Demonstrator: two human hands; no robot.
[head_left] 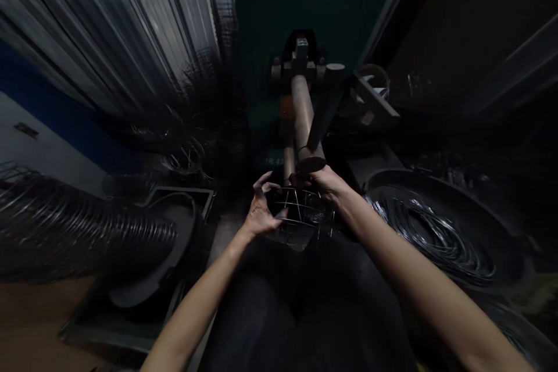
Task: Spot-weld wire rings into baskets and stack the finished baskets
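Note:
Between my hands, below the end of a thick metal machine arm, is a round frame of thin metal wire with crossing bars. My left hand grips its left side, thumb and fingers curled around the wire edge. At the far right side of the frame, my right hand reaches in under the machine arm's tip. Its fingers are bent and partly hidden by the arm and shadow, so what they pinch is unclear. A second, thinner rod stands just behind the wire frame.
The green machine body rises ahead. To the right, a dark round tray holds a pile of wire rings. At left, a long stack of wire frames leans into a black basin on a metal stand.

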